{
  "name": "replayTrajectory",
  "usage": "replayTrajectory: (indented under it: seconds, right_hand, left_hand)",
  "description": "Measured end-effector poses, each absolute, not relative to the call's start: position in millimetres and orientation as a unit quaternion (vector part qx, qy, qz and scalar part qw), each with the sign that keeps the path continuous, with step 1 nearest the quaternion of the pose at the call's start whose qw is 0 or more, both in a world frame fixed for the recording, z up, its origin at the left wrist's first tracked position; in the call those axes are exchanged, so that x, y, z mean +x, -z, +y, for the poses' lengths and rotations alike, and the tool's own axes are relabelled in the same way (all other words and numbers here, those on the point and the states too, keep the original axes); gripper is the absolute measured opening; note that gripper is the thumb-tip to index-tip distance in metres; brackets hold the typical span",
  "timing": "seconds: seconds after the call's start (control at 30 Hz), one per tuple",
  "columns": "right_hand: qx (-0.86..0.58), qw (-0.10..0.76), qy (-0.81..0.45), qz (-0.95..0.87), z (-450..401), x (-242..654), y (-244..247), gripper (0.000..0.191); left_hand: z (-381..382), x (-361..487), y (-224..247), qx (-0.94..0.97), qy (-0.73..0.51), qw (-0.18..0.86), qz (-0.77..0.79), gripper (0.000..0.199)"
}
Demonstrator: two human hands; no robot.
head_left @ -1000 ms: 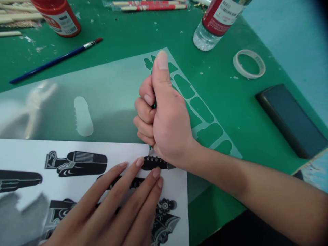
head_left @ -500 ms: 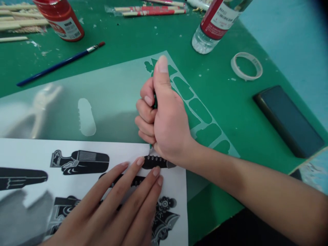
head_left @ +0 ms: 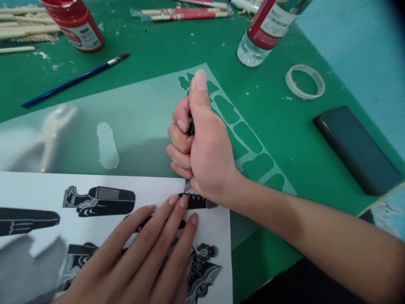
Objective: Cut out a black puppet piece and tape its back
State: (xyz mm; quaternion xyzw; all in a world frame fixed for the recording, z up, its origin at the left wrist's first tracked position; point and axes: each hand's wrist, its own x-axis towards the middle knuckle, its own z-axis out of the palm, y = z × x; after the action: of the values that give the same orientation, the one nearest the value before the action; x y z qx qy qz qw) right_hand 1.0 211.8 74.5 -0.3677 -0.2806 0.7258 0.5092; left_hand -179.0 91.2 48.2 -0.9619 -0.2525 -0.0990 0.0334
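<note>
My right hand [head_left: 205,139] is a fist with the thumb up, wrapped round a thin dark green tool [head_left: 186,184]. The tool stands upright, its tip at the upper edge of a small black printed shape [head_left: 198,202]. My left hand [head_left: 142,257] lies flat with fingers apart on the white printed sheet [head_left: 25,183], fingertips touching the same shape's left end. Under the paper lies a translucent plastic sheet [head_left: 142,109] with cut-out openings along its right side. A small translucent cut piece [head_left: 107,145] rests on that sheet.
Pliers [head_left: 52,126] show blurred at the left. Behind are a blue paintbrush [head_left: 72,80], red jar [head_left: 82,31], wooden sticks [head_left: 28,29] and wrapped chopsticks [head_left: 190,16]. A bottle [head_left: 259,38], tape roll [head_left: 305,82] and phone [head_left: 360,147] stand or lie to the right.
My left hand's middle fingers have shifted up and left, closer to the tool's tip, and spread from the lower finger. My right hand has barely moved.
</note>
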Motion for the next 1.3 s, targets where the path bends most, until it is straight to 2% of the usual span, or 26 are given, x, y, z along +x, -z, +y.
replayTrajectory:
  seconds: [0.8, 1.3]
  right_hand:
    - [-0.346, 0.492, -0.774, -0.198, 213.6, 3.9, -81.6, 0.058]
    - [-0.328, 0.497, -0.766, -0.242, 210.7, 4.9, -77.9, 0.059]
  left_hand:
    - [93.5, -180.3, -50.3, -0.961, 0.102, 0.04, -0.253, 0.067]
    - [92.9, -179.5, -50.1, -0.961, 0.102, 0.035, -0.253, 0.068]
